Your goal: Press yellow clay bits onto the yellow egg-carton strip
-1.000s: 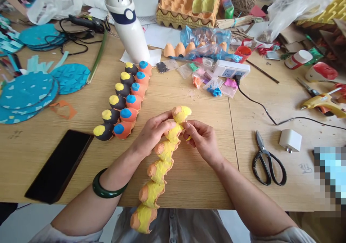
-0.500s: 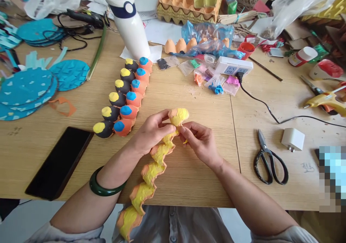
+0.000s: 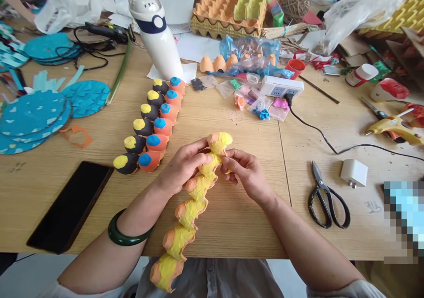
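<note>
A strip of orange egg-carton cups (image 3: 185, 212), partly coated in yellow modelling clay, slants from mid-table down past the front edge. My left hand (image 3: 185, 163) grips its far end, thumb on the clay. At that end, my right hand (image 3: 247, 170) has thumb and fingers pinched at the strip's edge. A small piece of yellow clay (image 3: 228, 171) shows among those fingers. To the left stand two joined-looking rows of painted cups: black cups (image 3: 143, 127) with yellow tops and orange cups (image 3: 163, 126) with blue tops.
A black phone (image 3: 69, 205) lies left, scissors (image 3: 326, 196) and a white charger (image 3: 353, 172) right. Behind are a white bottle (image 3: 159, 46), a power strip (image 3: 281, 87), clay packets (image 3: 261, 112), egg trays (image 3: 228, 11) and a glue gun (image 3: 394, 128). Blue discs (image 3: 33, 112) sit far left.
The strip's near end has swung slightly right and turned, showing more of the bare orange cup tips. Both hands keep nearly the same hold. The view has shifted a little.
</note>
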`<state>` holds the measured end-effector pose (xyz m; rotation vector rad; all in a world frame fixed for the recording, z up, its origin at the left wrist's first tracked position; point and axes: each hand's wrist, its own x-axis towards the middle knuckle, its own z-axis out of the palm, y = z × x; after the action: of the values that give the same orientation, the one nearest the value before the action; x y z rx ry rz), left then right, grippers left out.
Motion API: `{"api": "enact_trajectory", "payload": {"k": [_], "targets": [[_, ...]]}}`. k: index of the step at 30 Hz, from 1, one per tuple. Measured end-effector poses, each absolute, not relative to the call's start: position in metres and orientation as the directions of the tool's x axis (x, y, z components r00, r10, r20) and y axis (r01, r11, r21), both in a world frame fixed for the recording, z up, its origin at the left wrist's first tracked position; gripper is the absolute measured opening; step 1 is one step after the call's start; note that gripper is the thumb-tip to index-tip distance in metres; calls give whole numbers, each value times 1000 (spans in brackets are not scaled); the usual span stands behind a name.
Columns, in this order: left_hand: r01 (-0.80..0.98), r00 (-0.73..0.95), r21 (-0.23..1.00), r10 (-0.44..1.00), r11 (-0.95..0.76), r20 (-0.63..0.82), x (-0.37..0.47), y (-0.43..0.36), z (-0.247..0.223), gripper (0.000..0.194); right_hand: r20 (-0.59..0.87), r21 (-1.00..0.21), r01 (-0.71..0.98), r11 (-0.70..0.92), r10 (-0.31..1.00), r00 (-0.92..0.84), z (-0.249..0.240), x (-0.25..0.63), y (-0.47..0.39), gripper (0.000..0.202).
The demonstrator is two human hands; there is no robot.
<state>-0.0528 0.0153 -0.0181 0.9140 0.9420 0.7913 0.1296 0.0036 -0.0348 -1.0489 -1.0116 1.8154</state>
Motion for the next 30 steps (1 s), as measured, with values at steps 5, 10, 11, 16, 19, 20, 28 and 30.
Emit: {"api": "enact_trajectory", "payload": {"k": [5,10,11,16,19,20,28,30], "targets": [[-154,423,916,863,370,-278,-53,13,-18,49,-353,-816,-298,-495,835,-422,-39,130,5,37],[-121,368,960,910,253,-193,-55,11,-23,63,-370,-747,-324,-581,767,-524,-39,132,8,36],[-122,368,958,909,259,-198,-55,10,-23,65,-368,-740,-330,-587,763,-531,-38,133,8,35],[-189,413,929,884,317,-218,-54,10,-24,67,-346,-721,-360,-592,758,-553,-34,132,6,26],[-205,411,931,890,303,-199,-54,10,-24,64,-338,-737,-352,-577,765,-548,-34,132,5,27],[-202,404,933,893,298,-198,-54,10,-24,63,-336,-744,-345,-573,766,-548,-35,131,5,28],[-188,405,934,891,302,-207,-54,10,-26,69,-328,-692,-365,-623,722,-609,-38,133,8,33],[-191,411,934,888,303,-205,-54,10,-26,69,-333,-684,-364,-632,715,-615,-37,133,8,33]]}}
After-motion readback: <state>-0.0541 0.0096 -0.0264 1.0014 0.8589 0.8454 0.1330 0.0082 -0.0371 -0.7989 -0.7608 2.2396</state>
